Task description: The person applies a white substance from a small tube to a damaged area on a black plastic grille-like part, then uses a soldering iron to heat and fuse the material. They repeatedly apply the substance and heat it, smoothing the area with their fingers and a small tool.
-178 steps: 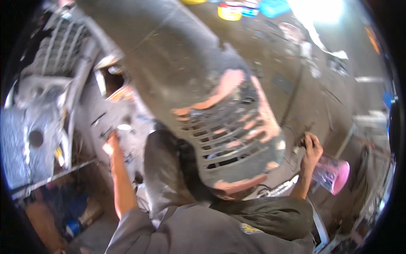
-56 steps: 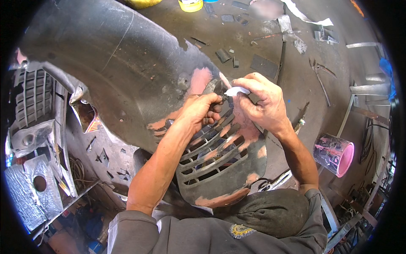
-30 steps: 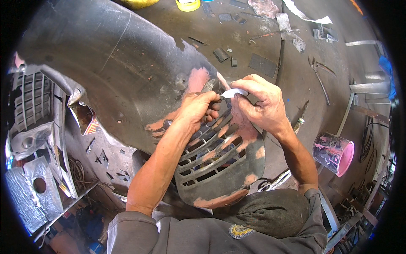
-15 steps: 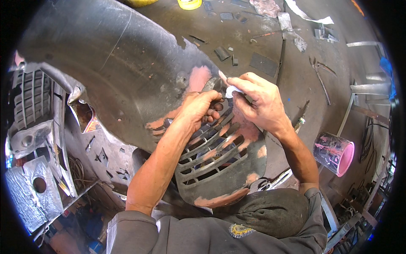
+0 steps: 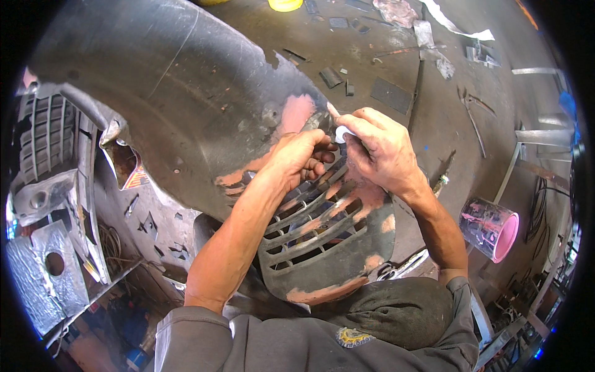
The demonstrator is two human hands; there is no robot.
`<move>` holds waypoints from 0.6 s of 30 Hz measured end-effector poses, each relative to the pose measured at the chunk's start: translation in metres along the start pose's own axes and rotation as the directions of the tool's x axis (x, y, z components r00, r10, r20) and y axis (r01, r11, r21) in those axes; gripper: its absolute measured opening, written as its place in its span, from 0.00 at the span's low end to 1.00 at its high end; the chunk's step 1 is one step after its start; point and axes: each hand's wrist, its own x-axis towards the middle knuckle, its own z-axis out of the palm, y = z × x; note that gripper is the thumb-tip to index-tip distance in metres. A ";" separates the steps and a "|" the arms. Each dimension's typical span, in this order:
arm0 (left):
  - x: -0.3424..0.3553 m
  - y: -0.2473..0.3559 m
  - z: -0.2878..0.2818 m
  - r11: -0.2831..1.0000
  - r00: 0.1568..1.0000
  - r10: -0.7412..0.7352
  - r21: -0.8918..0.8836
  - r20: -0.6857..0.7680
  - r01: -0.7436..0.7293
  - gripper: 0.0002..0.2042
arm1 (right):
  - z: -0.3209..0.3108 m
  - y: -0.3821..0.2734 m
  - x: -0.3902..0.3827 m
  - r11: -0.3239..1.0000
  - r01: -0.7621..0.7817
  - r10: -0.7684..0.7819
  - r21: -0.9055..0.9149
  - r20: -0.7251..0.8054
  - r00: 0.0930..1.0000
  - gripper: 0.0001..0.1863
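A large dark plastic bumper (image 5: 204, 87) with a slotted grille section and pink-orange filler patches lies across my lap. My left hand (image 5: 297, 158) is at the upper corner of the grille, fingers curled and pressed together; whatever is between them is too small or hidden to name. Just to its right, my right hand (image 5: 381, 152) pinches a small white pad (image 5: 343, 134) between thumb and fingers against the bumper's patched edge. My right fingers partly hide the pad.
A pink-stained can (image 5: 486, 229) lies on its side at the right. Pliers (image 5: 477, 124), scraps and a yellow container (image 5: 285, 3) sit on the floor beyond the bumper. Metal parts and a holed silver panel (image 5: 46, 285) are at the left.
Both hands have come from either side to meet on the bumper since the oldest frame. In the last second they shifted slightly, and the white pad is now more covered by my right fingers.
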 end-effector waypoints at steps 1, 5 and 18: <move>0.000 0.001 0.000 1.000 1.000 -0.006 0.002 -0.002 0.006 0.10 | 0.000 0.000 0.000 1.000 0.007 -0.007 -0.003 -0.001 1.000 0.18; 0.003 0.001 -0.002 0.999 1.000 -0.022 -0.023 0.010 0.022 0.10 | 0.003 0.001 0.002 0.999 0.051 -0.051 -0.010 -0.003 0.999 0.17; 0.007 0.000 -0.004 0.998 0.998 -0.049 -0.034 0.039 0.051 0.09 | 0.005 -0.001 0.006 0.997 0.071 -0.071 -0.005 -0.039 0.997 0.15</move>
